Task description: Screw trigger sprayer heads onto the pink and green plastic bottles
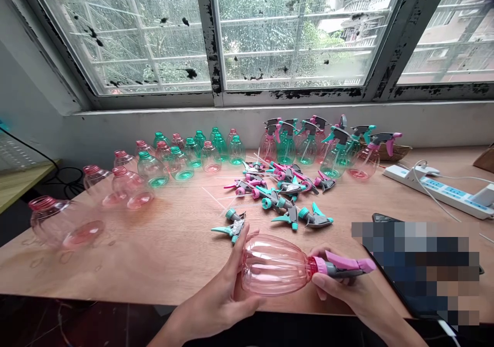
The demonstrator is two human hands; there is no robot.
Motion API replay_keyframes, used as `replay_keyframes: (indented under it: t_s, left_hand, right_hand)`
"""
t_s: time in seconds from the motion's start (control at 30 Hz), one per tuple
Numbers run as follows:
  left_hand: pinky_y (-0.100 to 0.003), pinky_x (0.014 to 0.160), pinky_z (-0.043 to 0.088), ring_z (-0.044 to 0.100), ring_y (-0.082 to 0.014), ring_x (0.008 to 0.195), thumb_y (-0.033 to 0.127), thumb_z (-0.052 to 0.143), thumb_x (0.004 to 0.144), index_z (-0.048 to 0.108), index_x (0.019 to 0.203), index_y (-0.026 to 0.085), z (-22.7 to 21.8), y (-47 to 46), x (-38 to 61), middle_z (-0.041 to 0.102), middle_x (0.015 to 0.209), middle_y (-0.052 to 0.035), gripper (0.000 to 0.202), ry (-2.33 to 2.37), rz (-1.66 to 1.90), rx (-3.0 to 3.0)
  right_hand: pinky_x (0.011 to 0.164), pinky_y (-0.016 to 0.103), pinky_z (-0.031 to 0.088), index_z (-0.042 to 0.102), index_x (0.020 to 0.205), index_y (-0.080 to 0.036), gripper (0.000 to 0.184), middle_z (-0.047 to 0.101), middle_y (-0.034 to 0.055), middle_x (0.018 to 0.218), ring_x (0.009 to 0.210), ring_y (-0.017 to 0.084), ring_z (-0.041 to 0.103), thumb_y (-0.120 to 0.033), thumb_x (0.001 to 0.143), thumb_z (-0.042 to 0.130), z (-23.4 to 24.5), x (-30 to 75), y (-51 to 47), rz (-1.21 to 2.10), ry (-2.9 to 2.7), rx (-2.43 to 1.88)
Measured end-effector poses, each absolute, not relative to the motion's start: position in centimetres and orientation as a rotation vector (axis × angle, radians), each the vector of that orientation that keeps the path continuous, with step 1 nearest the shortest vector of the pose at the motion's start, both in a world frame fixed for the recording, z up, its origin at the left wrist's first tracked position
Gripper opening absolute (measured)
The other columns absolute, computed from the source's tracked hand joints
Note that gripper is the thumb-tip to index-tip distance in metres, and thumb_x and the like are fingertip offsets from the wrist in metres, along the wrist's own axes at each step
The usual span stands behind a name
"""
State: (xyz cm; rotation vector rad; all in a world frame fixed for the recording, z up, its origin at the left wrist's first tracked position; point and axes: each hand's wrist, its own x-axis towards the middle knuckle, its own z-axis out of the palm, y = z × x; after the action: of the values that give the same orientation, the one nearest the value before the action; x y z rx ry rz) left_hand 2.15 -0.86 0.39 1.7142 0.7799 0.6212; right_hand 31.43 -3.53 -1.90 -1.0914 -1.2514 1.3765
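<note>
A clear pink spray bottle [276, 265] lies sideways between my hands above the front edge of the table. My left hand [227, 285] is closed round its base. At the neck, my right hand [339, 288] grips the pink collar of a grey and pink trigger sprayer [343, 266], which sits on the bottle's mouth. How tightly the collar is seated I cannot tell. Just beyond my left hand lies a loose teal and grey trigger sprayer [231, 226]. A heap of loose pink and teal sprayers [285, 182] with thin tubes is spread behind the bottle.
Several open pink and green bottles [152, 169] stand at the left and back. Bottles fitted with sprayers [335, 151] stand at the back right. A white power strip [440, 187] with cables and a dark, partly blurred device [401, 270] lie at the right. Windows rise behind the table [154, 254].
</note>
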Motion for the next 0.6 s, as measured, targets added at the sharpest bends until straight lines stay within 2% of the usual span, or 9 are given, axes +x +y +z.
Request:
replay_keyframes:
  t_s: [0.1, 0.2, 0.3, 0.37, 0.47, 0.6]
  left_hand:
    - [-0.057, 0.129, 0.025, 0.019, -0.0385, 0.162, 0.035, 0.084, 0.088, -0.021, 0.162, 0.042, 0.59, -0.80, 2.23, 0.003, 0.180, -0.0109, 0.128, 0.803, 0.614, 1.623]
    - [-0.058, 0.126, 0.030, 0.024, -0.0402, 0.159, 0.039, 0.083, 0.089, -0.018, 0.163, 0.042, 0.51, -0.71, 2.13, 0.001, 0.180, -0.0113, 0.125, 0.813, 0.612, 1.608]
    - [-0.056, 0.124, 0.035, 0.040, -0.0365, 0.151, 0.035, 0.081, 0.091, -0.020, 0.161, 0.047, 0.14, -0.58, 1.96, 0.001, 0.179, -0.0108, 0.123, 0.765, 0.605, 1.648]
    - [-0.054, 0.124, 0.036, 0.045, -0.0334, 0.148, 0.029, 0.076, 0.095, -0.021, 0.160, 0.049, -0.12, -0.54, 1.94, 0.005, 0.178, -0.0107, 0.119, 0.741, 0.626, 1.676]
    - [-0.056, 0.125, 0.033, 0.041, -0.0340, 0.151, 0.028, 0.076, 0.095, -0.021, 0.160, 0.049, -0.31, -0.58, 2.07, 0.006, 0.178, -0.0114, 0.119, 0.747, 0.644, 1.664]
    - [-0.059, 0.129, 0.021, 0.022, -0.0381, 0.160, 0.038, 0.087, 0.085, -0.018, 0.162, 0.045, -0.04, -0.72, 2.18, 0.002, 0.179, -0.0107, 0.130, 0.766, 0.645, 1.583]
  right_hand:
    - [0.055, 0.027, 0.038, 0.071, 0.094, -0.023, 0.032, 0.063, -0.0057, 0.062, 0.057, 0.016, 0.054, -0.047, 0.080, 0.088, -1.97, 31.37, -3.53, 1.403, -1.240, -1.118]
    - [0.056, 0.027, 0.037, 0.070, 0.091, -0.023, 0.032, 0.064, -0.0053, 0.062, 0.058, 0.015, 0.055, -0.047, 0.081, 0.087, -1.91, 31.33, -3.53, 1.403, -1.245, -1.122]
    - [0.056, 0.027, 0.040, 0.070, 0.091, -0.022, 0.033, 0.064, -0.0052, 0.063, 0.058, 0.016, 0.055, -0.049, 0.081, 0.087, -1.75, 31.27, -3.54, 1.383, -1.251, -1.111]
    - [0.056, 0.027, 0.041, 0.070, 0.092, -0.023, 0.033, 0.064, -0.0051, 0.063, 0.058, 0.016, 0.055, -0.050, 0.081, 0.086, -1.68, 31.20, -3.57, 1.362, -1.257, -1.108]
    - [0.056, 0.027, 0.043, 0.071, 0.093, -0.023, 0.033, 0.063, -0.0052, 0.062, 0.057, 0.016, 0.056, -0.051, 0.081, 0.085, -1.68, 31.08, -3.63, 1.343, -1.250, -1.108]
    - [0.054, 0.028, 0.043, 0.070, 0.090, -0.024, 0.034, 0.062, -0.0052, 0.061, 0.056, 0.017, 0.055, -0.052, 0.079, 0.086, -1.70, 31.02, -3.66, 1.337, -1.251, -1.134]
